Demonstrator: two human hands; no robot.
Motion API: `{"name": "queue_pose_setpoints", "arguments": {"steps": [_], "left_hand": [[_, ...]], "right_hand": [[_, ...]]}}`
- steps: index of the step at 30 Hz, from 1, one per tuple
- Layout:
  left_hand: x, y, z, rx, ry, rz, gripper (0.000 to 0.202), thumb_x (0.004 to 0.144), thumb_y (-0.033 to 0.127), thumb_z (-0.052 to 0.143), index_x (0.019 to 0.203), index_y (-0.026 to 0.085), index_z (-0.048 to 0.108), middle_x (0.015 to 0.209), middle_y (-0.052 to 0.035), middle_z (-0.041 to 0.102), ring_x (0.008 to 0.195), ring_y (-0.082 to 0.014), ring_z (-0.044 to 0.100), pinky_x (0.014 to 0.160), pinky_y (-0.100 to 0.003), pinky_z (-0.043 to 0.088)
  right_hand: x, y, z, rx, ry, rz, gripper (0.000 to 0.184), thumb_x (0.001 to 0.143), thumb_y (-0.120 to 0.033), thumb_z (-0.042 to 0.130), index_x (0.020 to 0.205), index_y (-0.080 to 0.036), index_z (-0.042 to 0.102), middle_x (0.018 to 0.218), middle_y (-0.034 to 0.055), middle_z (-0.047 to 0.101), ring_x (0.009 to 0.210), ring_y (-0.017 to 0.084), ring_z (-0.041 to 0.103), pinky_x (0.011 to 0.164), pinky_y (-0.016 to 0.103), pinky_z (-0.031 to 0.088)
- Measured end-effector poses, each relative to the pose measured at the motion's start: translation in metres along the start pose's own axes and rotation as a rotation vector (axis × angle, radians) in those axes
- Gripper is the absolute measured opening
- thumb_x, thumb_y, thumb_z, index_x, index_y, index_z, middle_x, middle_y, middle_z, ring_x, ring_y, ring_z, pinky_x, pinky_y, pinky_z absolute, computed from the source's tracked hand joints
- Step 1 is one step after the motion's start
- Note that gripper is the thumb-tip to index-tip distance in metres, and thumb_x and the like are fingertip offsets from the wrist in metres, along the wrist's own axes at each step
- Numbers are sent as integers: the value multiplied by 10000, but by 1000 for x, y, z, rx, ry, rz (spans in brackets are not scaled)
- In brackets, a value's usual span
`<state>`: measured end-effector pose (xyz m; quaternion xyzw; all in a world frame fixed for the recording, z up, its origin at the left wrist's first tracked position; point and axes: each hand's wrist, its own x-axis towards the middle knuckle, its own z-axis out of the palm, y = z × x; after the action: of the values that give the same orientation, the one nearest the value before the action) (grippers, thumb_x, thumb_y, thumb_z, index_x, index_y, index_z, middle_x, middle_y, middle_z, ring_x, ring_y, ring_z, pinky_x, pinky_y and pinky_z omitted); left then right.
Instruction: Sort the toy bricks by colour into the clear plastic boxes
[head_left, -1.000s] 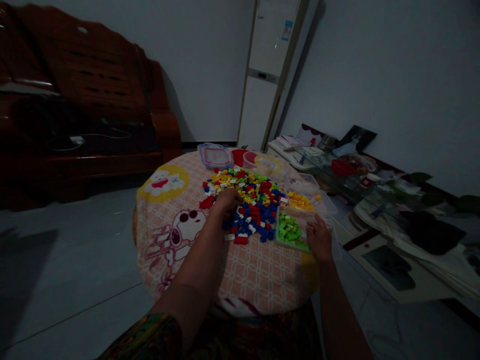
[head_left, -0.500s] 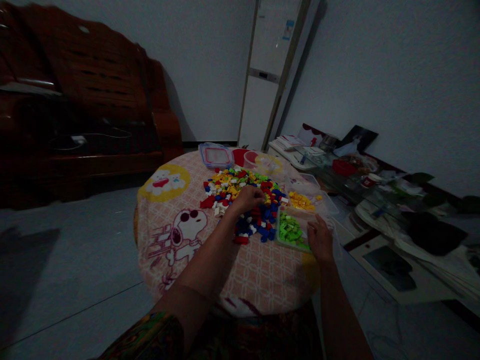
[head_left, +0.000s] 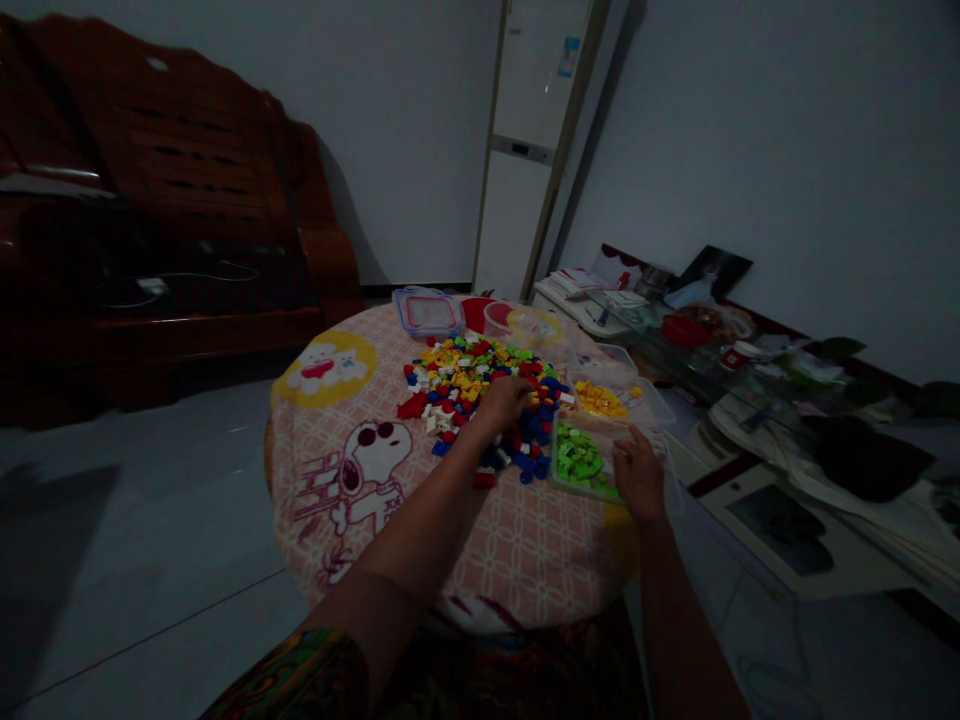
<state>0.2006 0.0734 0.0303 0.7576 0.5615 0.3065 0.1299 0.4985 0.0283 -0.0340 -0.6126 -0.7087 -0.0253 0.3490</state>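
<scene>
A heap of small toy building bricks (head_left: 457,375) in red, yellow, blue, white and green lies on the round table. My left hand (head_left: 506,402) reaches into the right part of this heap, fingers pointing down and pinched together; whatever lies between the fingertips is hidden. My right hand (head_left: 639,472) grips the right side of a clear plastic container (head_left: 581,492), fingers curled at its rim. Green bricks (head_left: 579,458) fill the left part of that container. Just behind it, yellow bricks (head_left: 600,398) sit in another clear container (head_left: 652,402).
A patterned cloth (head_left: 510,540) covers the table. At its far edge stand a blue-edged lidded box (head_left: 429,313), a red round item (head_left: 476,314) and a clear tub (head_left: 496,320). A cluttered glass-topped stand (head_left: 660,335) is on the right, a wooden sofa (head_left: 202,190) on the left.
My left hand has dipped slightly lower into the bricks, its fingers pointing further down. My right hand stays at the container of green bricks. The view has shifted slightly.
</scene>
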Motion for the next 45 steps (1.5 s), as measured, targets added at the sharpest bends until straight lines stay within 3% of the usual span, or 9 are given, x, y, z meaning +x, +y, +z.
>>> {"name": "queue_pose_setpoints", "arguments": {"steps": [3,7,14,23,30,38,42,45], "left_hand": [[-2,-26,-15,142,55,-209,334,897,170,530,1125,191,773,1149,-118,748,1096,-260,675,973,-342,493],[-7,-47,-22,202,58,-348,344,917,194,516,1150,204,770,1209,-115,730,1138,-278,657,957,-337,503],[-4,-53,-13,306,-11,-340,365,901,152,493,1125,216,774,1182,-103,723,1143,-253,639,973,-316,498],[-3,-45,-10,381,-18,-411,346,914,146,468,1106,148,754,1170,-150,680,1146,-269,631,943,-327,514],[-2,-48,-9,352,11,-398,289,878,170,549,1055,180,777,1184,-143,668,1130,-265,638,918,-313,513],[-3,-51,-10,220,113,-328,277,849,126,543,1008,196,758,1054,-103,747,1067,-261,666,933,-354,505],[-2,-40,-12,47,212,-207,264,857,135,557,1044,192,733,1050,-81,754,1009,-232,681,935,-348,503],[1,-27,-8,-94,178,-89,230,831,116,592,998,169,740,1003,-75,759,946,-210,689,910,-323,511]], "right_hand": [[0,-2,-1,-13,5,-7,358,885,-309,447,945,-154,764,1439,182,573,1082,293,680,1011,452,507],[0,-2,-2,-20,-9,-6,366,890,-306,443,950,-138,762,1442,200,563,1100,303,673,1037,456,487],[-1,1,0,-10,-7,7,332,879,-293,464,948,-159,760,1457,161,560,1076,275,679,1021,425,499],[-1,5,1,-17,-9,7,365,876,-309,453,965,-143,765,1453,182,562,1007,276,698,978,445,521],[0,3,0,-18,-32,26,368,874,-310,452,967,-140,766,1466,192,546,1047,287,690,991,443,510],[0,1,-2,-16,-17,6,336,872,-286,461,940,-155,763,1462,173,554,1032,281,696,1000,434,508],[1,2,0,-14,-11,14,325,874,-297,470,936,-164,760,1458,166,560,1055,277,690,995,425,512],[1,3,0,-3,-10,16,323,877,-304,471,935,-169,758,1455,167,564,1063,267,686,1003,418,505]]}}
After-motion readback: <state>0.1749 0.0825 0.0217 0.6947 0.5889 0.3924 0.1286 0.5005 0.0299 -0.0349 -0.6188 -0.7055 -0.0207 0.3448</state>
